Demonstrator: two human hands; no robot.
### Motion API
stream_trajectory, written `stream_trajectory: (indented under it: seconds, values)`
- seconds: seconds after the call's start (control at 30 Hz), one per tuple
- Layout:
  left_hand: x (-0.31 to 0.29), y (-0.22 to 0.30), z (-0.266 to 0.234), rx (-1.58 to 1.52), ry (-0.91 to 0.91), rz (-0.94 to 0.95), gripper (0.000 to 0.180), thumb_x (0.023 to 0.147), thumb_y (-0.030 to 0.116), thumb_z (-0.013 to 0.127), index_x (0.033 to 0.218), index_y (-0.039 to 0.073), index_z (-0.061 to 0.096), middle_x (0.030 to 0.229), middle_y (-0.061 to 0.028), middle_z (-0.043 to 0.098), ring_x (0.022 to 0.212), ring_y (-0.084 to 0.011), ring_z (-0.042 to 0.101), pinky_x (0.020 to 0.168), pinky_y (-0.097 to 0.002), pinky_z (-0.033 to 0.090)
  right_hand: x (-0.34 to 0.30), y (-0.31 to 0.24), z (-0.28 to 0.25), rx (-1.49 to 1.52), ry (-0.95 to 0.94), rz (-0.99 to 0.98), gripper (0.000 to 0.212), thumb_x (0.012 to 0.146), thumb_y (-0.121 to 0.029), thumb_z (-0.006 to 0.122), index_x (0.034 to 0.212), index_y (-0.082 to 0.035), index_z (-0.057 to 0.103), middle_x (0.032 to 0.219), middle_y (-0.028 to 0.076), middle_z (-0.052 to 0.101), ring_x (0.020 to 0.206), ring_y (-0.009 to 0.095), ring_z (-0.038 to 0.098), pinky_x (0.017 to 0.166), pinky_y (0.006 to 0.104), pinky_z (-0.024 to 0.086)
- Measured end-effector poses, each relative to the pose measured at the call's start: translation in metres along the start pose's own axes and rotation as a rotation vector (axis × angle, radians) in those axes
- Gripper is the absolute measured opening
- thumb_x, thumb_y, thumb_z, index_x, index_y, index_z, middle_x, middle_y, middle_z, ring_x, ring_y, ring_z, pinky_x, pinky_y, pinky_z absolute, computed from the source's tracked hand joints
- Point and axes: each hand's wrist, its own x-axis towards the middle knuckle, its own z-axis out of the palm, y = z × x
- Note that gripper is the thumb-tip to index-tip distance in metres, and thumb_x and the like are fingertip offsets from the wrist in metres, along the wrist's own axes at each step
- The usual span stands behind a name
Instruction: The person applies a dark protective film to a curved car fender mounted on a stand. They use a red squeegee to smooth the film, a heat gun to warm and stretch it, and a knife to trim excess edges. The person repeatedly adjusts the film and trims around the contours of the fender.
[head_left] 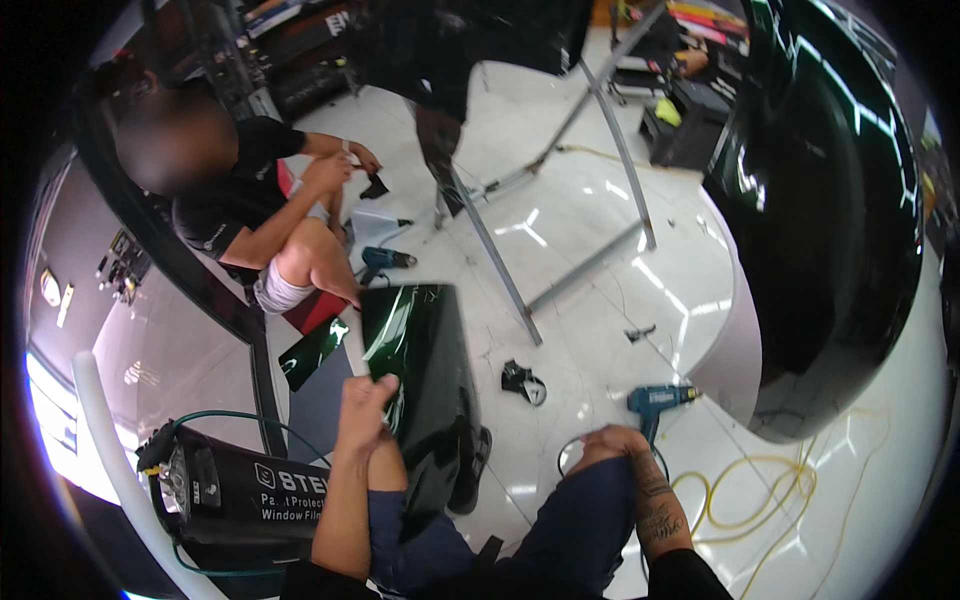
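A glossy dark green panel [430, 350] stands tilted in front of my left leg. My left hand [365, 412] is closed on its left edge, thumb over the shiny face. Across my right knee lies my right hand [606, 446], holding nothing, its fingers stretched to the left. Just beyond that hand, a teal heat gun [657, 399] points its nozzle to the right. Left of the panel is a smaller glossy green piece [315, 352]. A crumpled black scrap [522, 382] lies on the floor between the panel and the heat gun.
A co-worker [250, 200] sits at the left, a small dark piece in hand, near another heat gun [385, 260]. A grey metal stand [580, 270] rises ahead. At right looms a large dark car panel [820, 220] above a yellow hose [715, 500]. A black cylinder [240, 490] lies lower left.
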Motion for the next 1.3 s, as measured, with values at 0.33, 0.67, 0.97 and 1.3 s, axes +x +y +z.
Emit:
stream_trajectory:
  seconds: [0.33, 0.67, 0.97, 1.3]
  values:
    - [0.019, 0.015, 0.026, 0.6, -0.545, 0.184, 0.049, 0.088, 0.036, 0.058, 0.066, -0.008, 0.056, 0.066, -0.0296, 0.054, 0.061, -0.044, 0.055, 0.058, -0.0471, 0.043, -0.022, 0.021, -0.003, 0.304, 0.002, -0.017, 0.078, 0.085, -0.057, 0.06, 0.14, -0.005, 0.043, 0.136, 0.014, 0.052, 0.12, 0.023, 0.053, 0.109, 0.0323, 0.033]
    - [0.022, 0.034, 0.028, 0.747, -0.633, 0.198, 0.05, 0.087, 0.038, 0.06, 0.067, -0.008, 0.058, 0.065, -0.0278, 0.053, 0.063, -0.0411, 0.054, 0.061, -0.0476, 0.039, -0.034, 0.042, 0.043, 0.976, 0.004, -0.289, 0.074, 0.087, -0.054, 0.059, 0.138, -0.003, 0.044, 0.135, 0.012, 0.053, 0.119, 0.022, 0.053, 0.106, 0.0328, 0.036]
    - [0.054, 0.008, 0.043, 0.902, -0.856, 0.18, 0.033, 0.084, 0.024, 0.065, 0.087, -0.008, 0.066, 0.074, -0.017, 0.068, 0.065, -0.0169, 0.056, 0.064, -0.0379, 0.045, -0.063, 0.069, 0.099, 1.54, 0.073, -0.527, 0.07, 0.089, -0.052, 0.058, 0.136, -0.001, 0.046, 0.134, 0.01, 0.054, 0.118, 0.02, 0.054, 0.104, 0.0333, 0.039]
    - [0.061, -0.008, 0.041, 0.89, -1.02, 0.25, 0.03, 0.083, 0.024, 0.066, 0.087, -0.006, 0.067, 0.075, -0.0215, 0.065, 0.068, -0.0227, 0.059, 0.064, -0.0397, 0.045, -0.015, 0.12, 0.19, 1.664, 0.024, -0.582, 0.072, 0.093, -0.059, 0.046, 0.139, -0.004, 0.043, 0.143, 0.011, 0.045, 0.125, 0.02, 0.047, 0.109, 0.0368, 0.034]
